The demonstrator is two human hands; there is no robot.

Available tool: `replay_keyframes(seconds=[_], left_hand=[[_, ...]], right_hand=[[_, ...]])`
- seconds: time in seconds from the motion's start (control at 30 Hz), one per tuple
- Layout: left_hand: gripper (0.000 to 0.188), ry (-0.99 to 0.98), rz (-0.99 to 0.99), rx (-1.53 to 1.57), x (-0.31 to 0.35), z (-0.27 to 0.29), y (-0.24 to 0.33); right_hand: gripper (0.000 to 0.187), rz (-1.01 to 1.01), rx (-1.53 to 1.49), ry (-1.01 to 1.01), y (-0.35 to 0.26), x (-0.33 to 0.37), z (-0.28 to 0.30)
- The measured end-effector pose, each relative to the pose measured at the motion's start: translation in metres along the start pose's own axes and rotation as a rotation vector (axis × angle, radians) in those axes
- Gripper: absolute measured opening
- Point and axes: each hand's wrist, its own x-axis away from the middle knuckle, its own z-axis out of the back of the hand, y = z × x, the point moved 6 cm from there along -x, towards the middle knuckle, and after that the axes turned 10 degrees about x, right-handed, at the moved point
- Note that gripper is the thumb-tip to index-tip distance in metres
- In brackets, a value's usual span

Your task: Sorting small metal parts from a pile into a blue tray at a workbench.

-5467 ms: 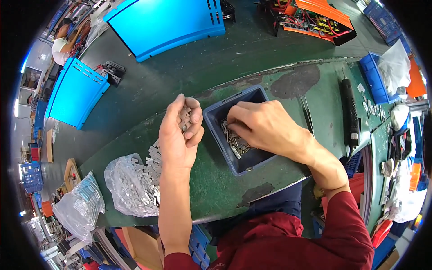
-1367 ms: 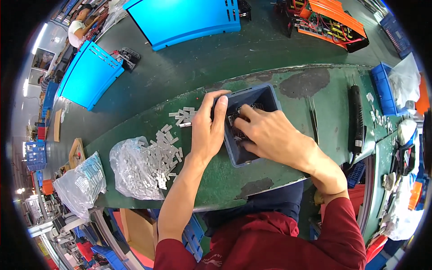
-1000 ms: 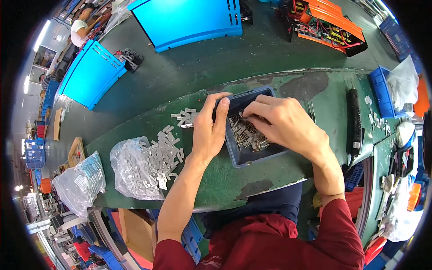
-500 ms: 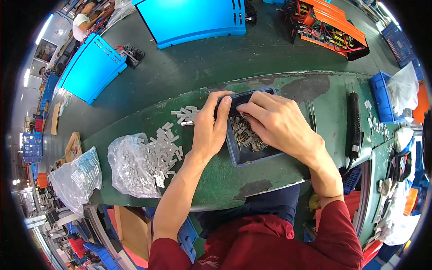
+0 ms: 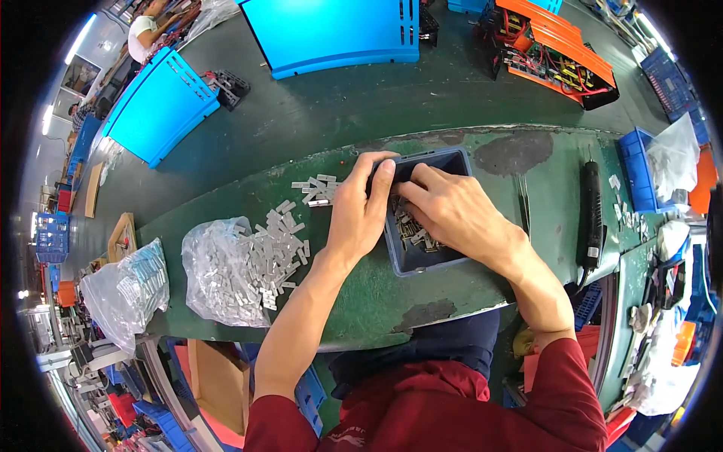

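Dark grey bin (image 5: pixel 452 260) sits on the green bench (image 5: pixel 376 301), front-centre, w/ a layer of small metal parts (image 5: pixel 413 230) in the bottom. Right hand (image 5: pixel 452 215) is down inside it, fingers curled over the parts; can't tell if it's pinching any. Left hand (image 5: pixel 360 211) lies on the bin's left wall, fingers hooked over the rim, steadying it. Just left, a few loose plates (image 5: pixel 315 190) on the bench. Further left, a clear bag (image 5: pixel 226 275) spilling a big heap of plates, and a second bag (image 5: pixel 128 290) near the bench end. Judging by that, only a small share is in the bin; most is left outside.
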Motion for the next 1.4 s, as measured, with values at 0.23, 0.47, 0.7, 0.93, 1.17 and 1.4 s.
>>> replay_keyframes(seconds=[0.23,0.47,0.7,0.93,1.17,1.4], left_hand=[[0.028,0.001,0.009,0.013,0.001,0.000,-0.001],[0.027,0.016,-0.062,0.029,-0.001,-0.001,-0.003],[0.029,0.036,-0.048,0.038,-0.001,0.003,-0.005],[0.024,0.036,-0.082,0.081,0.001,0.001,-0.006],[0.020,0.069,-0.134,0.167,0.002,0.000,-0.010],[0.032,0.003,-0.120,0.155,0.004,-0.007,-0.033]], right_hand=[[0.028,-0.060,-0.122,0.052,0.002,-0.002,0.008],[0.027,-0.049,-0.229,0.042,0.006,-0.001,0.007],[0.019,0.026,-0.134,-0.059,-0.007,-0.003,0.007],[0.017,-0.062,-0.320,0.077,-0.002,-0.009,0.023],[0.012,-0.293,-0.646,0.259,0.008,-0.014,0.025],[0.017,-0.034,-0.481,0.149,-0.058,-0.086,0.032]])
